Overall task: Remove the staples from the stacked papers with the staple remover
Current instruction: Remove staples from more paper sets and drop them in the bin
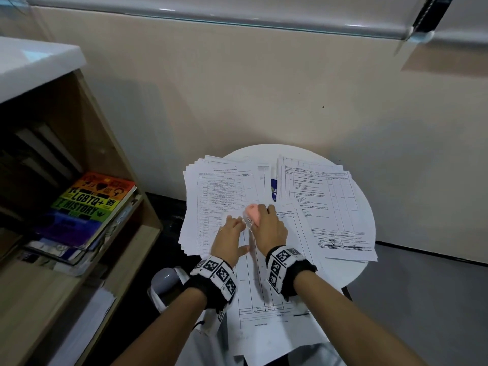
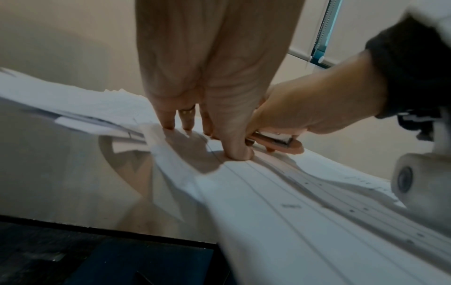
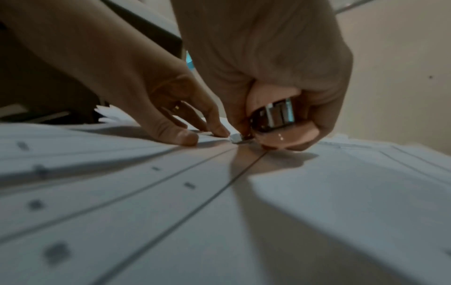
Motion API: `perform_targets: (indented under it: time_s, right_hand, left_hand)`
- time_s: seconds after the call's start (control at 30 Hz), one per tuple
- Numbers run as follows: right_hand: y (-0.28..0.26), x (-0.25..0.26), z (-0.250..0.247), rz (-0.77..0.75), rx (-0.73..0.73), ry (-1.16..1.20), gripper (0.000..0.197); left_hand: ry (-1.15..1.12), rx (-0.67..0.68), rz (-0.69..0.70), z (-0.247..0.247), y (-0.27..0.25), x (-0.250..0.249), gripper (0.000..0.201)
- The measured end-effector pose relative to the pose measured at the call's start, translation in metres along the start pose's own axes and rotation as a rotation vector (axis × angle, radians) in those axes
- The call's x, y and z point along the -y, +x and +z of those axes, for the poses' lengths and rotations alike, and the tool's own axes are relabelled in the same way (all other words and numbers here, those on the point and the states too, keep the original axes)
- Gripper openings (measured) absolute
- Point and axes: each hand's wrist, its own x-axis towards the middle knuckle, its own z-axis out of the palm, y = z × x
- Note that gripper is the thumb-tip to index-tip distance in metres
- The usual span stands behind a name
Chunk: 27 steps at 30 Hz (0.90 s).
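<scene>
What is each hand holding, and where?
Right hand grips the pink staple remover around its handles. Left hand holds nothing; its fingers press the papers.

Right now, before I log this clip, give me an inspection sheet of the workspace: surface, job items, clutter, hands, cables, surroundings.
Surface: round white table, mostly covered by sheets.
Job's things: printed papers in overlapping stacks; pink staple remover down on the top sheet; staple itself too small to tell.
Clutter: blue item showing between the stacks.
Grippers: left hand presses the paper flat with straight fingers; right hand grips the remover.
Cables: nothing seen.
Surroundings: wooden shelf at left holding a rainbow book; beige wall behind; grey floor.
</scene>
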Motion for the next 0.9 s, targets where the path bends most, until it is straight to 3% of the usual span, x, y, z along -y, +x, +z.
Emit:
perform_targets:
  time_s: [0.07,0.3,0.63,0.9]
  right_hand:
    - [0.003,0.000,0.001,-0.066,-0.034,-0.031,0.037]
    - [0.020,-0.007,-0.007,0.101,0.044,0.169,0.041]
    - [0.000,-0.101,-0.046,0.186,0.003,0.124,0.040]
    - [-0.022,-0.098,-0.034,0.205,0.043,0.160,0.036]
  left_hand:
    - [-0.009,0.011,-0.005,0.000,0.000,0.000,0.055]
    - [0.006,0.067,-0.022,-0.002,0.000,0.003,0.067]
    - [0.290,0.165,0.017,-0.005,0.011,-0.010,0.066]
    - [0.245,0.251,0.137,0.013,0.022,-0.050,0.068]
